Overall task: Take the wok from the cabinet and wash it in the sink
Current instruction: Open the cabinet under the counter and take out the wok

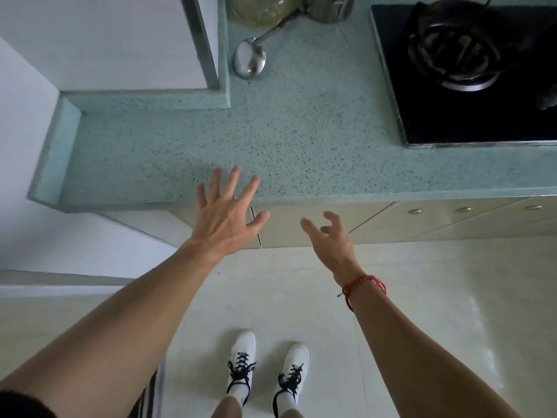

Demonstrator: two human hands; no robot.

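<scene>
The task is judged to be at its very first step, the reach for the cabinet. The person stands facing the speckled green countertop [301,131], both arms stretched forward. The left hand [224,212] is spread flat with straight fingers over the counter's front edge and holds nothing. The right hand [328,239], with a red cord bracelet [363,286] at the wrist, hangs in front of the pale cabinet door [286,230] below the counter, its fingers loosely curled around nothing. The doors look closed, with a thin seam between two of them just beside the left thumb. The wok is not in view, so it is presumably behind one of these doors, and neither its long axis nor the way its handle points can be told. The sink is out of frame too. The next move probably calls for getting fingers onto a door edge and swinging it open. A metal ladle [250,60] and a gas hob [470,86] sit farther back.
</scene>
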